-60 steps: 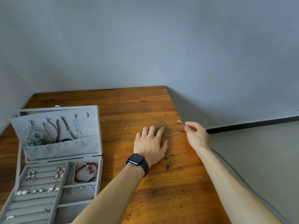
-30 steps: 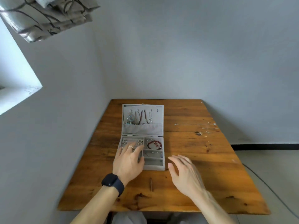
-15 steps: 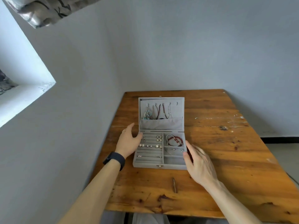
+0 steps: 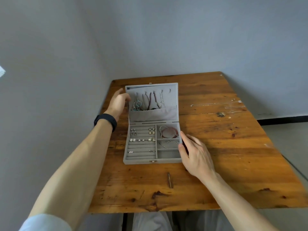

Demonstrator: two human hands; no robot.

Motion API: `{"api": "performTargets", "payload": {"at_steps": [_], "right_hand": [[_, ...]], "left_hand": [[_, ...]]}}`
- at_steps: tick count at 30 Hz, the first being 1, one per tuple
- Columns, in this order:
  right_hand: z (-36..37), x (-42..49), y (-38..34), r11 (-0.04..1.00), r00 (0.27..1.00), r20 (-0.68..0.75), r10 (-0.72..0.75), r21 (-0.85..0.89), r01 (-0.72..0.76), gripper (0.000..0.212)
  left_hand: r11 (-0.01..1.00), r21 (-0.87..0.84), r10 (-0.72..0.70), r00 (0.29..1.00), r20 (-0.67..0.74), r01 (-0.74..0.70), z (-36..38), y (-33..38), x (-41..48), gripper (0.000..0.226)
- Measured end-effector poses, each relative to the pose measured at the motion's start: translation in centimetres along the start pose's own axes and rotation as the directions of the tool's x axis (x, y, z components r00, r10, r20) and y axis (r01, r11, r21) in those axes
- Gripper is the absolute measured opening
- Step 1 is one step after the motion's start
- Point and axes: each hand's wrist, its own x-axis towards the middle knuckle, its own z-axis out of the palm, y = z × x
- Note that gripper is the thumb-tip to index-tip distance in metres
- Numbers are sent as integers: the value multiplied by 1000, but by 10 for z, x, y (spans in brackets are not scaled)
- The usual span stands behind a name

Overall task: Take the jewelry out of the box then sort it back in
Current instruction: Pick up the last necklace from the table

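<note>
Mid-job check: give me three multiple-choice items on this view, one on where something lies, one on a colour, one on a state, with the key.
1. Where does the red bracelet lie?
A. On the bare wood beside the case.
B. In the rear right compartment of the jewelry box.
C. Round a wrist.

2. What colour is the jewelry box?
A. Grey.
B. Black.
C. White.

3. How does the lid stand?
A. Shut.
B. Taken off and laid flat.
C. Open and upright.

Key:
1 B, the red beads sit in the farthest of the three compartments on the right of the base.
2 A, its outer walls and its lining are both grey.
3 C, it stands up behind the base with necklaces hanging inside it.
</note>
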Motion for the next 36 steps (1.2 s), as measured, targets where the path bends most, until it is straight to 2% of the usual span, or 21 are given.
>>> {"api": "performTargets", "payload": {"at_steps": [4, 8, 11, 14, 17, 21, 27, 31, 33, 35, 36], "right_hand": [[-3, -2, -1, 1000, 1000, 0, -6, -5, 6, 53], [-2, -2, 0, 1000, 1000, 11, -3, -21, 3, 52], [-2, -1, 1, 1000, 1000, 18, -4, -23, 4, 49], [-3, -1, 0, 1000, 1000, 6, -14, -16, 14, 47], [-4, -2, -2, 1000, 1000, -1, -14, -14, 14, 45], [-7, -2, -4, 1000, 1000, 20, 15, 1, -15, 45], [-10, -4, -5, 996, 994, 70, 85, 24, -87, 46], [-16, -3, -7, 970, 987, 84, 139, 190, -152, 74], [-17, -3, -8, 915, 953, 146, 265, 276, -296, 85], [-18, 0, -14, 801, 891, 192, 412, 389, -455, 91], [-19, 0, -18, 747, 873, 190, 449, 455, -484, 91]], "left_hand": [[989, 86, 123, 991, -61, -117, 2, -5, 2, 60], [946, 224, 258, 963, -78, -235, -4, -6, -9, 58], [854, 360, 412, 911, -24, -376, -13, -7, -29, 56], [771, 435, 504, 863, 31, -465, -21, -8, -48, 57], [627, 565, 573, 809, 131, -536, -23, -8, -62, 53], [502, 678, 585, 788, 190, -536, -24, -9, -78, 40], [123, 851, 664, 680, 312, -511, -29, -22, -112, 24], [-16, 886, 661, 659, 358, -464, -31, -38, -133, 28], [-81, 896, 641, 666, 383, -438, -29, -49, -145, 31], [-164, 890, 612, 664, 430, -425, -27, -64, -155, 34], [-191, 885, 590, 670, 450, -426, -26, -72, -160, 37]]}}
